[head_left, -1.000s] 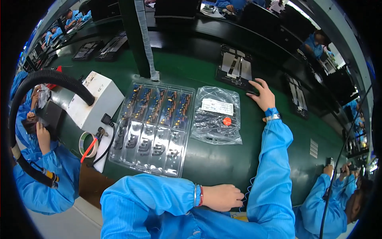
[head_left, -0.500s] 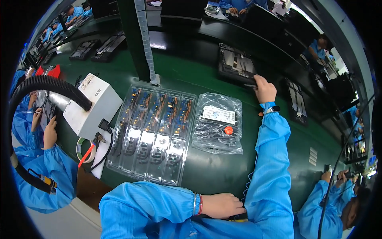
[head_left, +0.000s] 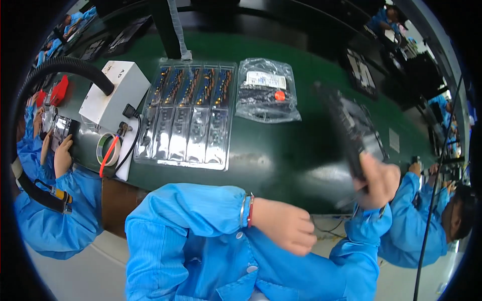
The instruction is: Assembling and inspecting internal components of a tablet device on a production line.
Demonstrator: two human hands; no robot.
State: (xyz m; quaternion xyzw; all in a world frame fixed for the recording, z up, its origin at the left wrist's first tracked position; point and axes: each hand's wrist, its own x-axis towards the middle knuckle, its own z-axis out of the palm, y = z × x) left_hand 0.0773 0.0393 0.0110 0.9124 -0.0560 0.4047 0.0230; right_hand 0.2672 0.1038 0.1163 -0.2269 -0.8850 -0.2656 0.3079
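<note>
My right hand [head_left: 379, 181] grips the lower end of an opened flat black electronic device [head_left: 357, 125], which is tilted up over the right side of the table and smeared by motion. Inner parts show on its face; a thin pale blurred shape lies below the hand. My left hand [head_left: 283, 224] is held in front of my body with fingers curled in, and whatever might be inside is hidden. Ahead of it lies a clear plastic tray [head_left: 228, 128] with rows of small blue-and-orange circuit parts. Beside the tray sits a clear bag [head_left: 268, 113] with a white label and an orange-red dot.
On the left stand a white box [head_left: 113, 95] with a black hose [head_left: 60, 62] and a roll of tape [head_left: 108, 150]. A metal post [head_left: 173, 30] rises behind the tray. Another opened device [head_left: 360, 72] lies at the far right. Co-workers sit on both sides.
My right hand has lifted the device from the far side of the table and brought it nearer and rightward. My left hand has risen from a yellow-and-black thing at the table's near edge.
</note>
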